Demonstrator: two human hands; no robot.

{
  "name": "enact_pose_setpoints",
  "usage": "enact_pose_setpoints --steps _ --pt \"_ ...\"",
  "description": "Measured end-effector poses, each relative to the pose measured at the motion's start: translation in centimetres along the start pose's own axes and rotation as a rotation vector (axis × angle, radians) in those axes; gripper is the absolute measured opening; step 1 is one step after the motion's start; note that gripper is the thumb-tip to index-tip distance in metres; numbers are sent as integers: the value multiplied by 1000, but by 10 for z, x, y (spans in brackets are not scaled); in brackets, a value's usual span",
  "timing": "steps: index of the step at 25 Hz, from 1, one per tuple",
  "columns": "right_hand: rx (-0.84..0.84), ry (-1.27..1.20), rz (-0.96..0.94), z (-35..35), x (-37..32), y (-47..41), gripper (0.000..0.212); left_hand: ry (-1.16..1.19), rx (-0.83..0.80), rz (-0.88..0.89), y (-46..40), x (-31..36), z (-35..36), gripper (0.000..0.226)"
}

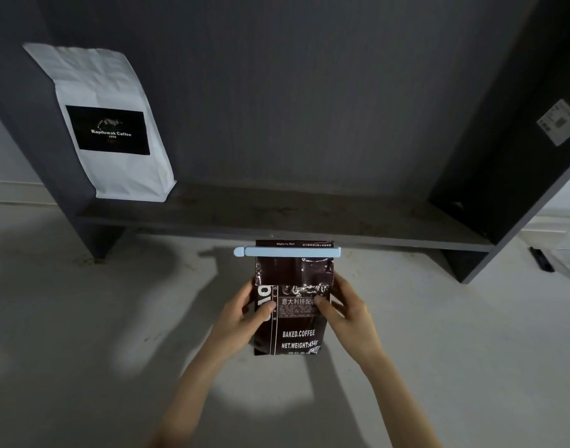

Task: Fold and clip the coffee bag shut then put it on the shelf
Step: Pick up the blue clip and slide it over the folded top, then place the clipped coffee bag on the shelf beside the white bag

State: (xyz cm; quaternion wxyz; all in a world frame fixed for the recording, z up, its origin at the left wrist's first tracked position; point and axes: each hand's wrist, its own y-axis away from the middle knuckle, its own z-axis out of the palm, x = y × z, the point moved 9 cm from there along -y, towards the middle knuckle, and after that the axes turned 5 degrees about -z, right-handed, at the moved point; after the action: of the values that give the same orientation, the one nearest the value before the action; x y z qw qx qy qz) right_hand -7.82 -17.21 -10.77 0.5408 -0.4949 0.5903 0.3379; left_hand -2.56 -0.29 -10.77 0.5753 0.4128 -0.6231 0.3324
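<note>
Two hands, left (244, 313) and right (345, 310), gripping clipped coffee bag (293, 318) between them

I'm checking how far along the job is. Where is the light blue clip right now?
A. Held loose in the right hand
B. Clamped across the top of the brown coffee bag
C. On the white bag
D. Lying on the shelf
B: the light blue clip spans the folded top of the brown coffee bag, held by both hands.

The shiny brown coffee bag (291, 313) stands up straight, its folded top pinched by a long blue clip (286, 252), just before the dark shelf (309, 218)
</note>
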Motion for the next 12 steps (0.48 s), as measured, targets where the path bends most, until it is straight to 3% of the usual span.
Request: enact_pose_setpoints --steps 5,12 --pt "-70 -85 96 8 24 11 49 -64 -87 -80 0 -19 2 32" --pt "-43 -97 103 8 29 14 60 -72 -71 -65 1 -19 1 31"
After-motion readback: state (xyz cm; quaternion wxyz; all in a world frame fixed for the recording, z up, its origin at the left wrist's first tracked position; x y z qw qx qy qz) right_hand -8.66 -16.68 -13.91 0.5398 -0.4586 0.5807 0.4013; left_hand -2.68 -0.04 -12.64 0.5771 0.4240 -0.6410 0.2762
